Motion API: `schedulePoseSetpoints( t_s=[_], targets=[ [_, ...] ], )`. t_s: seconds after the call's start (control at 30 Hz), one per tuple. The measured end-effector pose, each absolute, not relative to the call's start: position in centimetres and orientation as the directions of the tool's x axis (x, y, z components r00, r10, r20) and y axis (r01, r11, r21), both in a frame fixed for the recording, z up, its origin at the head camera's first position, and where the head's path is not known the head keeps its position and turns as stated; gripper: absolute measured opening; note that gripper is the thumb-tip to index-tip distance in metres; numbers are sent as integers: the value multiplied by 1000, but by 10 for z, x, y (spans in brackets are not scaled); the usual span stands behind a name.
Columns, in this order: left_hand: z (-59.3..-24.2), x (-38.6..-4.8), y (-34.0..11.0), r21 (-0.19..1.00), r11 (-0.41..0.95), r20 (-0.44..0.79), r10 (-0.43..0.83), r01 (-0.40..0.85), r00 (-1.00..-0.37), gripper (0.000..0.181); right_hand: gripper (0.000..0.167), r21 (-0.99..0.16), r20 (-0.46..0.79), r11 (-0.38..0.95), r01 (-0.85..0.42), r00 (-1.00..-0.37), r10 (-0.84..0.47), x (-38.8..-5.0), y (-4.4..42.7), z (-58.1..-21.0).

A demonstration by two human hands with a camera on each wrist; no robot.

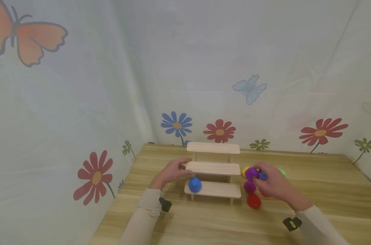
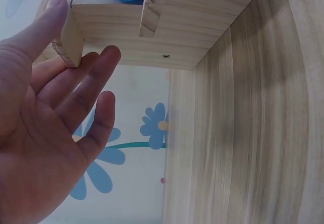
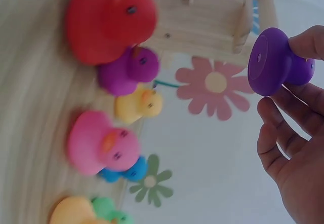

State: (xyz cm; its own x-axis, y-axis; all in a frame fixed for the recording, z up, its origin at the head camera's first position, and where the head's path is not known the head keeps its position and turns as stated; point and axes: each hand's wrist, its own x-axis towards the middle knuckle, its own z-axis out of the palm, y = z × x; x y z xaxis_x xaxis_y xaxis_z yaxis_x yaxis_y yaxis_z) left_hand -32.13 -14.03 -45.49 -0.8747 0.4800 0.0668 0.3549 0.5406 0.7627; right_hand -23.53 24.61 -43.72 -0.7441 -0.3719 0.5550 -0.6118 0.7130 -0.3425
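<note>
A small three-tier wooden shelf (image 1: pixel 214 167) stands on the table, with a blue rubber duck (image 1: pixel 195 184) at the left of its lowest tier. My left hand (image 1: pixel 173 171) holds the left end of the middle tier; the left wrist view shows the thumb (image 2: pixel 43 26) on one side of the board and fingers on the other. My right hand (image 1: pixel 274 182) pinches a purple rubber duck (image 3: pixel 271 62) between thumb and fingers, lifted off the table to the right of the shelf. Its flat base faces the right wrist camera.
Beneath and around the right hand are more rubber ducks: a red duck (image 3: pixel 106 24), another purple duck (image 3: pixel 124 72), a yellow duck (image 3: pixel 136 104), a pink duck (image 3: pixel 96 140), and blue, green and orange ones. A flower-printed curtain (image 1: pixel 197 85) hangs behind the wooden table (image 1: pixel 197 221).
</note>
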Motion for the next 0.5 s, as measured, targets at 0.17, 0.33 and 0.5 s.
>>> schedulePoseSetpoints(
  t_s=[0.17, 0.33, 0.5],
  targets=[
    [-458, -323, -141, 759, 542, 72, 480, 361, -874, 61, 31, -351, 508, 743, -570, -782, -360, -229, 263, -450],
    [-459, -323, -140, 757, 536, 77, 495, 374, -866, 62, 31, -316, 496, 777, -544, -793, -353, -222, 279, -465],
    [-456, -321, -141, 763, 538, 68, 486, 359, -871, 61, 29, -302, 484, 792, -531, -801, -352, -219, 289, -472]
  ],
)
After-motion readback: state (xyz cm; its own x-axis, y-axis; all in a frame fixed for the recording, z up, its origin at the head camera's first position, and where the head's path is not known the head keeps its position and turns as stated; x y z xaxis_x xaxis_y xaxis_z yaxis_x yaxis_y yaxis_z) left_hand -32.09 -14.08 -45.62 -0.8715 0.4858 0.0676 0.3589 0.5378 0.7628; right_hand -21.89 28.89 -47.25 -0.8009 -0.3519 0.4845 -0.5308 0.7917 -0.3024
